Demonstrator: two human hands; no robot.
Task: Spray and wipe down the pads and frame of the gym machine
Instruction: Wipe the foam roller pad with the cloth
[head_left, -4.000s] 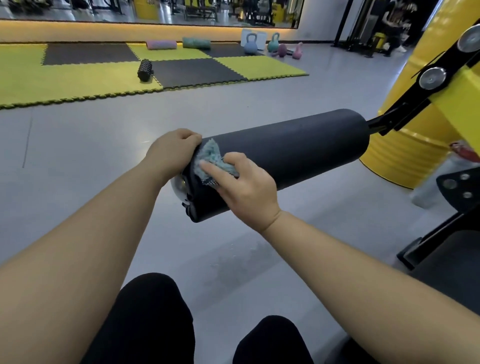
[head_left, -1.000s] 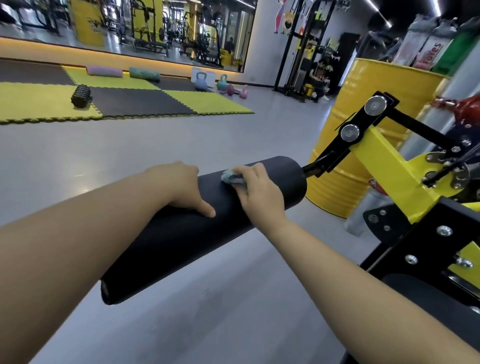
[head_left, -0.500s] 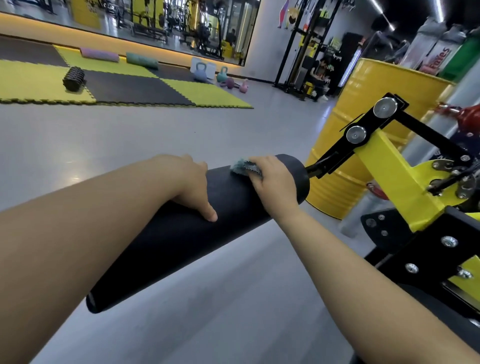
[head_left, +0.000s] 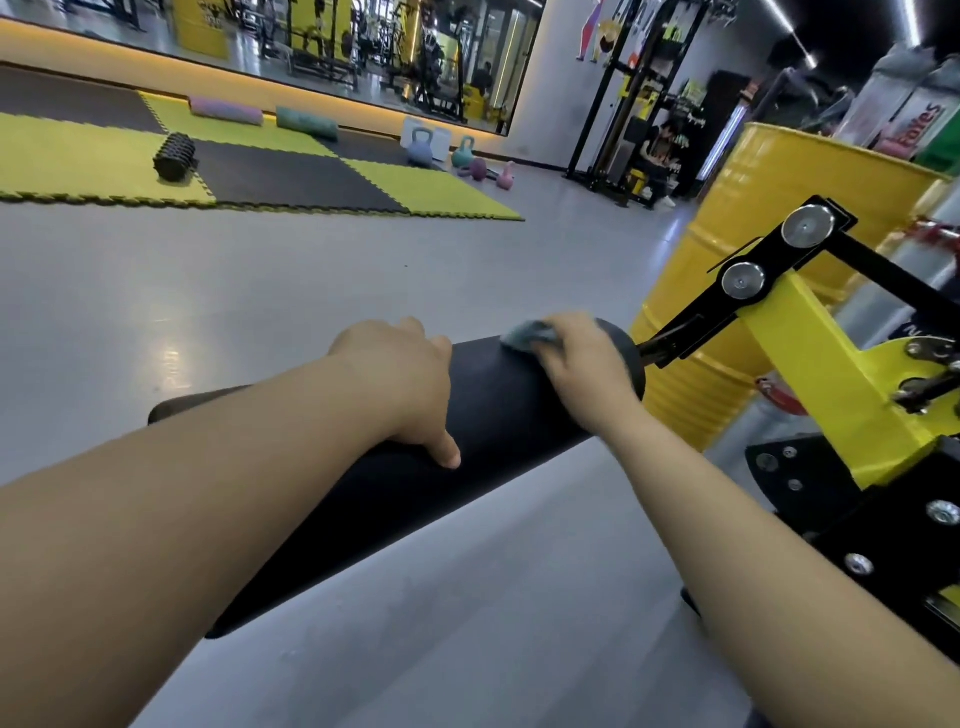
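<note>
Black roller pad (head_left: 509, 405) runs from 7 to 2 o'clock, partly hidden by the left forearm, and a bracket (head_left: 691, 332) joins it to the yellow frame (head_left: 810, 364) at 3 o'clock. The hands are apart: the left hand (head_left: 400, 384) wraps over the pad's middle, and the right hand (head_left: 582, 358) holds a cloth (head_left: 524, 335) against its far end. A yellow drum (head_left: 769, 176) stands behind the frame; kettlebells (head_left: 421, 148) and a foam roller (head_left: 175, 149) lie by floor mats (head_left: 426, 192) at 11 o'clock.
</note>
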